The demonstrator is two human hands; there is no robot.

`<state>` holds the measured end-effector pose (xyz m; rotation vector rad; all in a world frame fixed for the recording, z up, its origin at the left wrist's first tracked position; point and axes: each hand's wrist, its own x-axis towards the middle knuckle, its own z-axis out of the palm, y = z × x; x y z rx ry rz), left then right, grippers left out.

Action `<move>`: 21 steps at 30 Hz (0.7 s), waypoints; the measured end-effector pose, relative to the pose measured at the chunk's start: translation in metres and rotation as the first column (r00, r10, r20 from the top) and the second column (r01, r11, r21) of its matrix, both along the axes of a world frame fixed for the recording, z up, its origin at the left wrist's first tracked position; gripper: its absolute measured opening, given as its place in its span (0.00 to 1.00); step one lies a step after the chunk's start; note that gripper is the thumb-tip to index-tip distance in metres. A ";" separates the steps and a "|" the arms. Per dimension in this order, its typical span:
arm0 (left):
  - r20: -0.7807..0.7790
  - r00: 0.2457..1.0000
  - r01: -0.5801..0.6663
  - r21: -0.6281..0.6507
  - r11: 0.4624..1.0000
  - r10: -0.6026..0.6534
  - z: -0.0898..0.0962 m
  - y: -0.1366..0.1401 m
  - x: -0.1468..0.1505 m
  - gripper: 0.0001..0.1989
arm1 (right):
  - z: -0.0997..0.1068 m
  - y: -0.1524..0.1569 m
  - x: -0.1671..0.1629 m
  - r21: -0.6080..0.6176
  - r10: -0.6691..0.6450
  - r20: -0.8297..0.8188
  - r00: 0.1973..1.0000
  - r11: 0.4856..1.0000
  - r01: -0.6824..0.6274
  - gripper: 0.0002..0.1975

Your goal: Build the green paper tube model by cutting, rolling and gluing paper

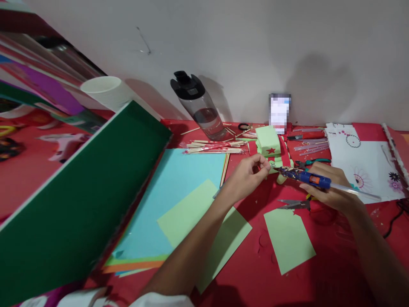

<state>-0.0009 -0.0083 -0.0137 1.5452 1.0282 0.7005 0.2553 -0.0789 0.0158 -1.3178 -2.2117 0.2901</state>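
Note:
My right hand [332, 187] is wrapped round a blue hot glue gun [308, 177], with a clear glue stick [354, 192] jutting from its back end. The gun's nozzle points left, close to the fingertips of my left hand [251, 177]. Those fingers are pinched together on something too small to make out. Just behind them stands a light green and red paper craft [268, 143] with a red star on its front. Scissors [295, 204] lie open below the glue gun, partly hidden by my right hand.
Light green paper [289, 241] lies in front, and blue sheets [188, 170] are stacked left. A large green board [96, 192] slants across the left side. A water bottle [204, 111], a phone [279, 113], wooden sticks [217, 148] and green-handled pliers [316, 161] are further back.

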 end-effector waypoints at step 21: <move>0.009 1.000 0.001 -0.006 1.000 -0.001 0.002 -0.001 0.001 0.06 | 0.003 -0.001 0.004 -0.119 -0.156 -0.105 0.982 0.982 0.144 0.14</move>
